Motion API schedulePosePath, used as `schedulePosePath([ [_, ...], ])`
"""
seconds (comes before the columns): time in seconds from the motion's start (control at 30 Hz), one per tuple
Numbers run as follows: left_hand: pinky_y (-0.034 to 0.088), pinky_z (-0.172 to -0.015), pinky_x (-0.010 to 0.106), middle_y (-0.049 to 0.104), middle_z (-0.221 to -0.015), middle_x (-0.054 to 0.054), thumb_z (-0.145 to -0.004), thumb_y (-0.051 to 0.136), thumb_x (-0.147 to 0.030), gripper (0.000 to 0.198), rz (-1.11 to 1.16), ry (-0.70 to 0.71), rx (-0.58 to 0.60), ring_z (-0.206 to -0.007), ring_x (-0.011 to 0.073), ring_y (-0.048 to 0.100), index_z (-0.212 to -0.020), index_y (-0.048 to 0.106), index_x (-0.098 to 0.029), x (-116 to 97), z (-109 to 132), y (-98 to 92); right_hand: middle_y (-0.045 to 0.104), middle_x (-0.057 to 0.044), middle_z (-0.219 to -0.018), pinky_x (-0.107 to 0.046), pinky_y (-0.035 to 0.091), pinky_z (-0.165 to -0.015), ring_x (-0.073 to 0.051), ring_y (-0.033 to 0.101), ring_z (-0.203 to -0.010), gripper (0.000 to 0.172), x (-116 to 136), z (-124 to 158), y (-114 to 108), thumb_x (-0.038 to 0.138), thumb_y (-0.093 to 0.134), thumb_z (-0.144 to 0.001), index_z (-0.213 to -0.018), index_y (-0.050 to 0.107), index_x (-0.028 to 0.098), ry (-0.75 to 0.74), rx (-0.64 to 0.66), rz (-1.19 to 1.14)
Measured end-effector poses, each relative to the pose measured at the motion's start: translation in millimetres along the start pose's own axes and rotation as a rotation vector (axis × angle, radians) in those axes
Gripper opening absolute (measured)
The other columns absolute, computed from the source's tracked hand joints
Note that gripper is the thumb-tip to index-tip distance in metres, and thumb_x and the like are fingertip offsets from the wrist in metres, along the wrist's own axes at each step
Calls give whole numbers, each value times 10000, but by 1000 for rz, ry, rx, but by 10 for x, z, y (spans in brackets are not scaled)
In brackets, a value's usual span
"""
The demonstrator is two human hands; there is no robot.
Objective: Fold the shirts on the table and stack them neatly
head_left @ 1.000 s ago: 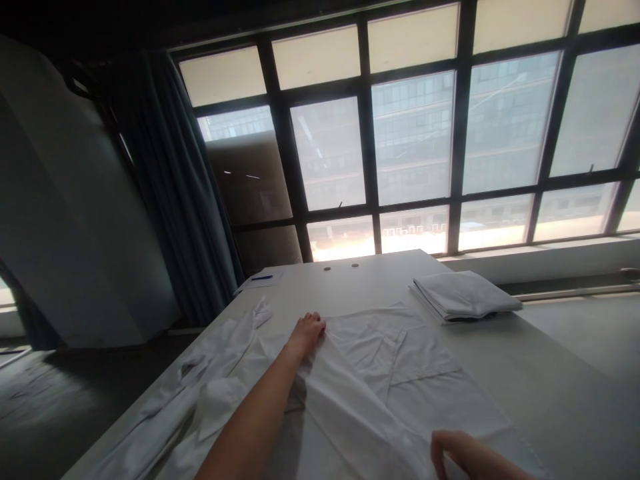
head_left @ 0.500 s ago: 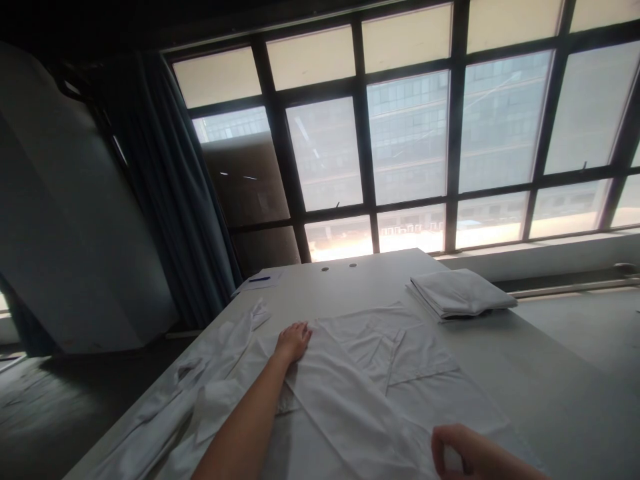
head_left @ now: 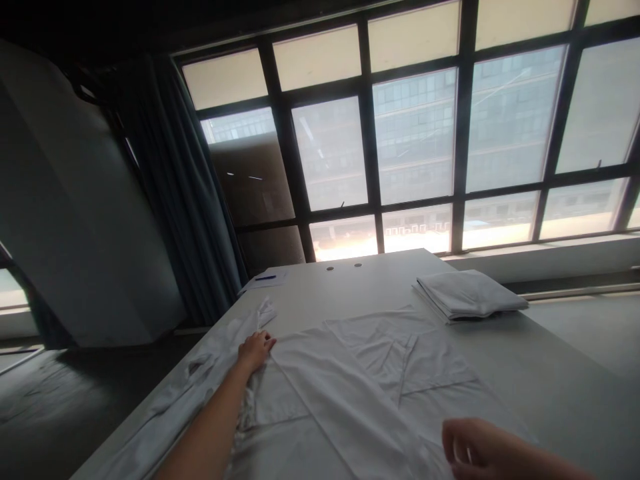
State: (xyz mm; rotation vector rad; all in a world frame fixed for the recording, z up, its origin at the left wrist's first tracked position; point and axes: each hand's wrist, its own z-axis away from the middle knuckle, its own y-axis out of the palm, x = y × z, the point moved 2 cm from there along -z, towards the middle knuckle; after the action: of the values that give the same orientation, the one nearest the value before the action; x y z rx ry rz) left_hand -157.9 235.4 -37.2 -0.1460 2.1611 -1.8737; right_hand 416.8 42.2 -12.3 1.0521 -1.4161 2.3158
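Note:
A white garment (head_left: 345, 393), perhaps a coat or shirt, lies spread and partly folded on the white table (head_left: 320, 290). My left hand (head_left: 257, 350) is at its upper left edge, the fingers curled down on the cloth and closed. Over the lower right part of the garment, my right hand (head_left: 480, 447) is curled, thumb and forefinger bent toward each other. Whatever its fingers hold, if anything, does not show. Another crumpled white cloth (head_left: 200, 380) lies along the table's left side, beside my left forearm.
A folded stack of white cloth (head_left: 470, 293) sits near the table's right edge. Papers with a blue pen (head_left: 265, 277) lie at the far left corner. A dark blue curtain (head_left: 185, 187) and a wall of windows (head_left: 415, 140) stand beyond.
My left hand has moved left, and the garment's left panel now reaches further that way. The right hand stays about where it was, still curled. The view has shifted slightly.

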Motion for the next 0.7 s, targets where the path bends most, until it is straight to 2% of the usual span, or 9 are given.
schedulePosePath([
  [0.07,469,-868,357,703,-1103,72,-923,522,-496,293,35,-42,-4,-1068,275,626,-927,654,-235,100,-4,-4,685,-20,-837,-273,399,-654,-179,601,-750,186,52,-129,20,324,540,-857,-970,659,236,-46,-127,32],
  [0.17,480,-779,308,725,-983,51,-935,514,-479,295,106,-76,-24,-970,247,661,-846,624,-220,150,-12,16,685,-17,-787,-290,396,-657,-188,607,-722,161,163,-312,177,338,512,-883,-954,604,226,-79,-216,94],
  [0.3,474,-742,252,723,-909,13,-963,489,-442,251,210,-62,-76,-876,187,677,-894,593,-224,122,-17,41,716,-40,-924,-304,434,-758,-206,655,-851,111,351,-479,405,261,502,-867,-962,554,237,-144,-277,109],
  [0.4,471,-740,235,724,-907,5,-956,522,-422,210,235,-74,-99,-868,176,684,-942,595,-226,124,-6,38,714,-37,-930,-279,452,-774,-185,664,-860,105,412,-563,448,222,461,-883,-959,530,245,-176,-344,45],
  [0.53,488,-745,273,713,-889,15,-967,559,-374,183,194,-134,-96,-825,177,676,-956,619,-201,147,26,13,720,-34,-850,-278,454,-700,-197,685,-778,130,236,-642,485,274,427,-940,-965,552,250,-133,-399,141],
  [0.63,497,-766,300,704,-915,26,-976,555,-320,153,143,-138,-90,-834,182,671,-980,635,-189,106,75,-34,728,-37,-910,-276,443,-618,-196,693,-703,196,57,-656,575,188,426,-917,-1021,577,258,-125,-446,364],
  [0.7,485,-799,311,706,-982,62,-966,521,-265,139,98,-111,-108,-929,222,673,-1007,635,-196,17,133,-84,714,-47,-943,-283,455,-606,-195,682,-686,242,34,-634,622,126,433,-886,-1019,588,256,-187,-527,529],
])
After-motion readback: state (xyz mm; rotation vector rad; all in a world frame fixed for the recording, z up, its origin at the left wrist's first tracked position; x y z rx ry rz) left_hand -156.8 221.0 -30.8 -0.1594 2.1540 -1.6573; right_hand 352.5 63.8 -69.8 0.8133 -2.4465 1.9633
